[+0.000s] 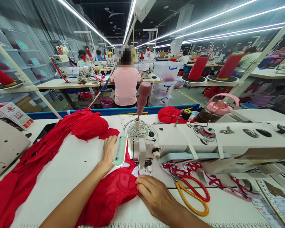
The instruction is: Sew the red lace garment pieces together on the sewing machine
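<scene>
A red lace garment (109,190), sheer in the middle, lies under the head of a white sewing machine (166,136). At its right edge, close to the needle area, my right hand (154,193) pinches the fabric between thumb and fingers. My left hand (108,150) rests flat to the left of the machine head, fingers stretched forward; the lit work lamp (120,150) hides part of it. A small white dotted piece (135,172) shows on the garment beside the presser foot. What lies directly beneath the foot is hard to make out.
Scissors with red and orange handles (192,193) lie right of my right hand. Red fabric (47,158) is heaped along the left. Red-and-white trimmings (187,167) lie under the machine arm. A pink-lidded jug (219,109) stands behind it. A person in pink (125,85) sits ahead.
</scene>
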The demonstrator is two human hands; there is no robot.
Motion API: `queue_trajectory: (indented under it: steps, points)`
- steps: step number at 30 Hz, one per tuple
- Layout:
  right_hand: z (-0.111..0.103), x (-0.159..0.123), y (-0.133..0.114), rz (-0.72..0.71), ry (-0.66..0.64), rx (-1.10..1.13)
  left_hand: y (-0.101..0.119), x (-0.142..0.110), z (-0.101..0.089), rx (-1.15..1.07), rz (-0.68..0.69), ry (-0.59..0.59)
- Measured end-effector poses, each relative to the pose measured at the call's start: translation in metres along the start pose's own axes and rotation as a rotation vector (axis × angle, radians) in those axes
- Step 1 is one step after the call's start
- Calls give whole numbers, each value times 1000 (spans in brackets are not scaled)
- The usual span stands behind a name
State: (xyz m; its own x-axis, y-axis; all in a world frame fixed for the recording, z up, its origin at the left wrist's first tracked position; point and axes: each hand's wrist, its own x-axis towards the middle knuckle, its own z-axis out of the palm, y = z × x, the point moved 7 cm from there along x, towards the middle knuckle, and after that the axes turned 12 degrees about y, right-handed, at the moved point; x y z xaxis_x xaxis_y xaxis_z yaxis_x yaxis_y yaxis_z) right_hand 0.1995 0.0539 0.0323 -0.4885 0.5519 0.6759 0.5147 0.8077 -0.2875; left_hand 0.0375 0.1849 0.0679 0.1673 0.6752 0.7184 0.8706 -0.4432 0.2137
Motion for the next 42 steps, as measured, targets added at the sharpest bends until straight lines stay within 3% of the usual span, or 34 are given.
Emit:
queue_trajectory:
  steps: [3, 6, 9, 10, 12, 14, 16, 19, 23, 27, 32, 42]
  points:
    - [0, -1, 1, 9, -6, 7, 9, -11, -37, 35, -58, 71]
    - [-4, -2, 2, 23, 10, -4, 33, -60, -72, 1, -54, 45]
    - [-4, -2, 5, 39, 2, -82, 53, -125, -93, -16, 108, 8]
    - [-4, -1, 5, 31, 3, -113, 53, -142, -95, 10, 169, -12]
    - [-2, 0, 5, -11, 22, -167, 37, -161, -93, 42, 164, -84]
    - [1, 2, 3, -56, 45, -204, 17, -158, -85, 4, 84, -192]
    - [4, 4, 2, -74, 48, -217, 11, -139, -77, -97, 46, -246]
    - [6, 6, 0, -74, 37, -208, 34, -101, -67, -283, 92, -163]
    - [5, 4, -1, -62, 47, -202, 73, -77, -28, -263, 118, -281]
    - [3, 3, 1, -52, 61, -167, 66, -69, -6, -182, 51, -282]
    - [-2, 8, 3, -77, 9, -130, 48, -63, -1, -178, 15, -290]
    - [1, 8, 10, -56, -46, -101, 55, -64, 2, -200, 30, -254]
